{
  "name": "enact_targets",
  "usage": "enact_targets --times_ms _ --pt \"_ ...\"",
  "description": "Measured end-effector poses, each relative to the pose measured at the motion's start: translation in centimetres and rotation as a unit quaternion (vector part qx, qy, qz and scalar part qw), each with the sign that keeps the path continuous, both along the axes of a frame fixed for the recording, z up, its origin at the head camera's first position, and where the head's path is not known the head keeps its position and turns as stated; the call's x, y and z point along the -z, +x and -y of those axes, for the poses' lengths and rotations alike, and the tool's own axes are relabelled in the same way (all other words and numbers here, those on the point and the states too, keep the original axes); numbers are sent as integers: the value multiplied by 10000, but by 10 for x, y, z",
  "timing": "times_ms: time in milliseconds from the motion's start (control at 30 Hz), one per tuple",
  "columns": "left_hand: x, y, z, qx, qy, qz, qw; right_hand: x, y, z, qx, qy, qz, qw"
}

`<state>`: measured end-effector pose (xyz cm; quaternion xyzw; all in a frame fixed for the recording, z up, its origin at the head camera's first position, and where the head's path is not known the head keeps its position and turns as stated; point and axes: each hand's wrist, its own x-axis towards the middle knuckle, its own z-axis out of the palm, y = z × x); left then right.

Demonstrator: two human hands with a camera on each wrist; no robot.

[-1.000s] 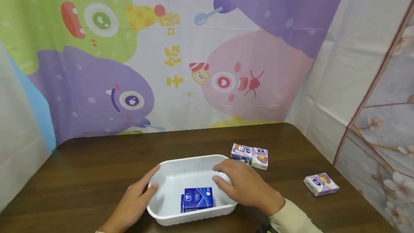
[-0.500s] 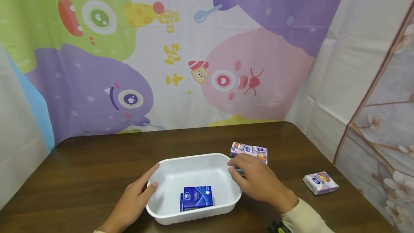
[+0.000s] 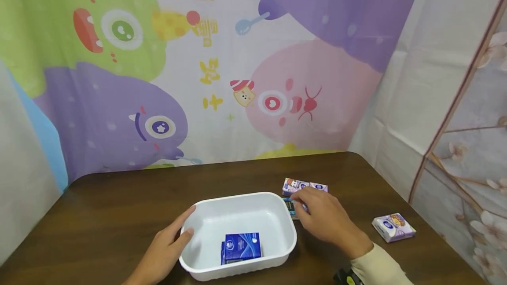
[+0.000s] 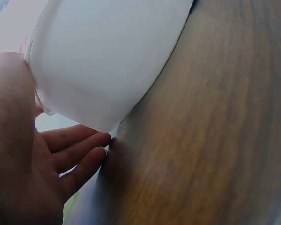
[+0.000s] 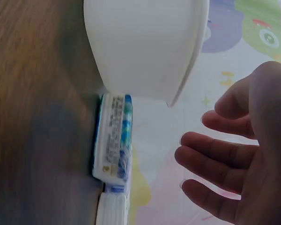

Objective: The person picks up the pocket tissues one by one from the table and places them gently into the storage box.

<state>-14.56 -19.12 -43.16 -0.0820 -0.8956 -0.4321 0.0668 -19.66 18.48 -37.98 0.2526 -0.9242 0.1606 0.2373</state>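
A white plastic tub (image 3: 253, 206) stands on the table, with dark blue tissue packs (image 3: 242, 246) inside near its front wall. My left hand (image 3: 166, 243) holds the tub's left end, thumb over the rim and fingers along the outside. In the left wrist view, several of its fingers (image 4: 79, 154) reach past the tub's lower corner. My right hand (image 3: 325, 217) hovers beyond the right end, over a teal-and-blue tissue pack (image 3: 290, 207). The right wrist view shows this pack (image 5: 113, 140) lying beside the tub, apart from the loosely bent fingers (image 5: 215, 164).
Purple-and-white tissue packs (image 3: 295, 185) lie behind the right hand. Another purple-and-white pack (image 3: 394, 227) lies alone farther right on the brown wooden table (image 3: 130, 201). A cartoon-printed curtain (image 3: 222, 135) hangs along the back edge.
My right hand has moved right from over the tub's right rim to above the teal-and-blue pack. My left hand keeps its place at the tub's left end.
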Motion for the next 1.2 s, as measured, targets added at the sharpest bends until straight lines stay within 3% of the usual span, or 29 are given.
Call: enact_targets --times_ms 233,433,633,900,1200 --pt "15 7 -7 -82 212 137 9996 5 1 -16 231 235 141 9994" --pt "6 4 0 13 36 2 10000 4 -2 -20 502 291 701 9958" --pt "-6 0 7 143 -185 -15 9997 8 -1 -26 699 -27 1189 9904" --pt "-11 -6 7 242 -229 -276 9991 5 -8 -43 903 183 878 9919" --pt "0 -2 4 154 -55 -301 9994 -5 -12 -57 1036 780 1066 9858"
